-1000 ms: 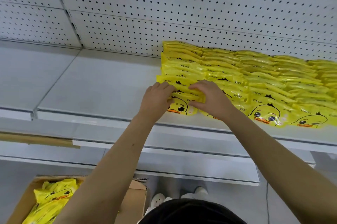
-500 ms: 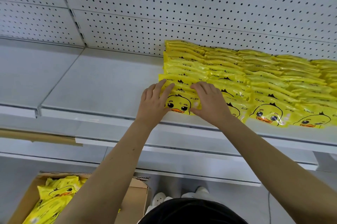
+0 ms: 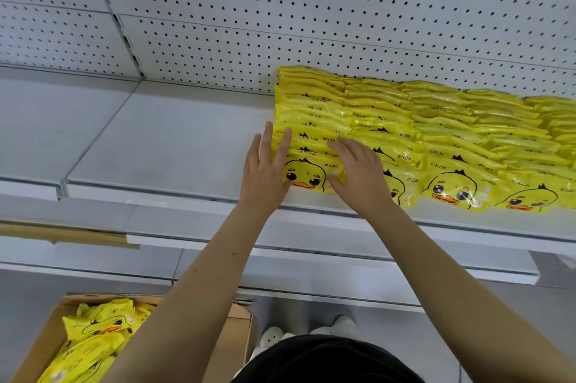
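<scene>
Flat, open grips: left hand [image 3: 265,176] and right hand [image 3: 358,176] press the front pack [image 3: 307,178] straight. Rows [image 3: 436,127] fill the shelf [image 3: 171,139] toward 3 o'clock; box [image 3: 241,323] at 7 holds more.

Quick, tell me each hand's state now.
Left hand: open, straight fingers against the front duck pack's left edge.
Right hand: open, resting flat on that pack's right side.
</scene>
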The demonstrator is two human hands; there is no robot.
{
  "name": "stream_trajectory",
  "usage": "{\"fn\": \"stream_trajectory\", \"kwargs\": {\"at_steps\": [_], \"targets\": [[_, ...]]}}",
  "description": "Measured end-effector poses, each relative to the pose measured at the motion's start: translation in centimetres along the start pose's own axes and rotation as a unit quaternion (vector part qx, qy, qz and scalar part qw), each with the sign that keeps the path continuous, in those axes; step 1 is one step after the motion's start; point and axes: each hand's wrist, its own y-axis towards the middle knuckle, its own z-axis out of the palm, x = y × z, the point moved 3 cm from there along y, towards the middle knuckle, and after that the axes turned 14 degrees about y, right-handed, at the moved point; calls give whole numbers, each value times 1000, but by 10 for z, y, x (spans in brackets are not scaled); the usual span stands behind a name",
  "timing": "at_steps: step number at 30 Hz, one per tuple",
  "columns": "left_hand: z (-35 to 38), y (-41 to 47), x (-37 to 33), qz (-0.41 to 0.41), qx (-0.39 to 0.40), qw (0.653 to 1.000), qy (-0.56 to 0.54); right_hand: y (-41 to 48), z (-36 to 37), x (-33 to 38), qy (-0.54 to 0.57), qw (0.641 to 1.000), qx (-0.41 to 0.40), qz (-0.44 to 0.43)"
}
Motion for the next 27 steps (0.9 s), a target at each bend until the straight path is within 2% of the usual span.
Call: {"fn": "stream_trajectory", "kwargs": {"at_steps": [5,11,15,21,27], "targets": [[-11,-12,-2,-35,1,999,-32,-18,-9,-2,73,996,-30,31],[-32,-28,-12,-64,-6,996,-65,-33,-33,-3,119,992,-37,1],[-42,-36,-25,-78,21,996,-42,-38,-49,-9,97,995,5,-6],[-46,-53,-62,-107,99,989,39,-53,-65,-23,9,993,120,7],[-38,-82,-104,-135,147,979,41,-74,-69,-42,16,984,175,-13]]}}
